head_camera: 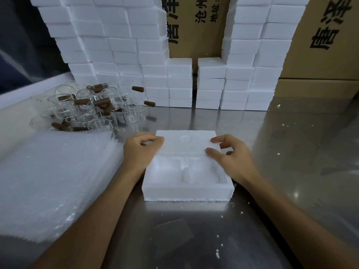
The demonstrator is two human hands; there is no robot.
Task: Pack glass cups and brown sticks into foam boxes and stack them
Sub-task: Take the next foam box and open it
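Steel table (194, 230): foam walls (120, 45) behind, glass cups (87, 107) left of hand-held lid (184, 141).

Both hands — left (142, 150), right (227, 156) — gripping foam lid (186, 142) over foam box (186, 189)

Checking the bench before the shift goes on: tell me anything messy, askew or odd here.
White foam crumbs are scattered over the steel table. The cups and sticks lie in a jumbled heap at far left, not in rows. Both hands, left and right, hold the lid half off the empty box.
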